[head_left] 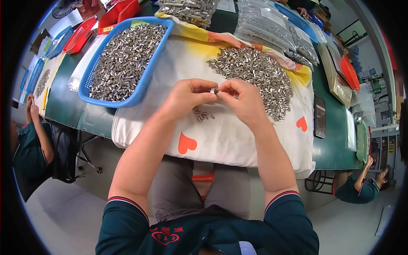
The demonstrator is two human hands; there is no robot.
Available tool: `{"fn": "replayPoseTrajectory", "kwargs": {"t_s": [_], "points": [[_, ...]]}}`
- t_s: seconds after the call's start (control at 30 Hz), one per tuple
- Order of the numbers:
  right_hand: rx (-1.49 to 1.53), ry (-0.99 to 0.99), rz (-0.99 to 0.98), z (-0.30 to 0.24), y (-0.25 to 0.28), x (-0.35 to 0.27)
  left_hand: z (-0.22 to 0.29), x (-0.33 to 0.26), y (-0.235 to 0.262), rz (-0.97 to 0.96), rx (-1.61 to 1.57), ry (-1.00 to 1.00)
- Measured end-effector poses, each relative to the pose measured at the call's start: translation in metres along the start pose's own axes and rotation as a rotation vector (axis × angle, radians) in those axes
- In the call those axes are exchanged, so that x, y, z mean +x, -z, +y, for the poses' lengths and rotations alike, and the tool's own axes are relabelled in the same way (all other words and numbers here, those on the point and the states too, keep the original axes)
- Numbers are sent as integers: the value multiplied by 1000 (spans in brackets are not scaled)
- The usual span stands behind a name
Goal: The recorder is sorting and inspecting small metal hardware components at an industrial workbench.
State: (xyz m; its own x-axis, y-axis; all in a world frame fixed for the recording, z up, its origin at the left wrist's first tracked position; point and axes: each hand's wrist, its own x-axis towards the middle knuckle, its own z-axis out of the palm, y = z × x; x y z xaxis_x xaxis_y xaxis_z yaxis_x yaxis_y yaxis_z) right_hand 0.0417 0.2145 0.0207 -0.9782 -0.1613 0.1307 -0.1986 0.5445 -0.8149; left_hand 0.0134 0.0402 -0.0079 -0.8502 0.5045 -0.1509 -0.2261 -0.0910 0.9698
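Note:
In front of me, above the cloth, my two hands meet fingertip to fingertip. My left hand is closed in a pinch on a small shiny metal cylinder. The thumb and forefinger of my right hand are pinched at its other side, touching it. Just beyond my right hand lies a large heap of similar short metal cylinders. A few loose cylinders rest on the white cloth under my hands. At the left, a blue plastic basket holds many more of them.
Bagged metal parts are stacked at the far side. A dark phone lies right of the cloth on the green table. Red trays stand far left. Co-workers sit at the left and right.

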Motion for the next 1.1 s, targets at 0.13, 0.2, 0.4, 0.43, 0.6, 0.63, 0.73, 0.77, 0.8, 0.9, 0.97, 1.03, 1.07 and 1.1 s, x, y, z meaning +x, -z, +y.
{"fn": "replayPoseTrajectory", "kwargs": {"t_s": [0.13, 0.2, 0.4, 0.43, 0.6, 0.63, 0.73, 0.77, 0.8, 0.9, 0.97, 1.03, 1.07, 1.1], "points": [[-131, 25, 61, 3, 18, 2, -4, 2, 2, 51, 18, 2], [-293, 39, 22, 10, 30, 2, -1, 2, 1, 49, 44, 11], [-585, 188, 53, 20, 14, 4, -2, 1, -2, 10, 67, -3], [-582, 187, 50, 21, 11, 5, -2, 0, -2, 0, 97, -17], [-705, 149, 43, 26, 3, 8, -2, 2, -1, -6, 93, -26], [-703, 149, 41, 25, 1, 9, -2, 2, -1, -4, 110, -20], [-730, 168, 74, 14, -4, 11, -5, 1, 2, 5, -26, -31], [-444, 81, 86, 8, -2, 9, -4, 2, 5, 11, -25, -34], [-158, -13, 99, 2, 2, 5, -3, 2, 3, 14, -13, -28], [81, 127, 85, -2, -2, 2, -2, 2, 3, 21, -52, -23], [78, 156, 73, -2, -4, 3, -3, 2, 6, 26, -106, -26], [72, 183, 56, 0, -4, 2, -3, 2, 5, 13, -92, -46], [52, 164, 66, 1, -4, 2, -3, 3, 4, 14, -94, -48], [34, 143, 76, 1, -5, 2, -4, 3, 4, 19, -94, -47]]}}
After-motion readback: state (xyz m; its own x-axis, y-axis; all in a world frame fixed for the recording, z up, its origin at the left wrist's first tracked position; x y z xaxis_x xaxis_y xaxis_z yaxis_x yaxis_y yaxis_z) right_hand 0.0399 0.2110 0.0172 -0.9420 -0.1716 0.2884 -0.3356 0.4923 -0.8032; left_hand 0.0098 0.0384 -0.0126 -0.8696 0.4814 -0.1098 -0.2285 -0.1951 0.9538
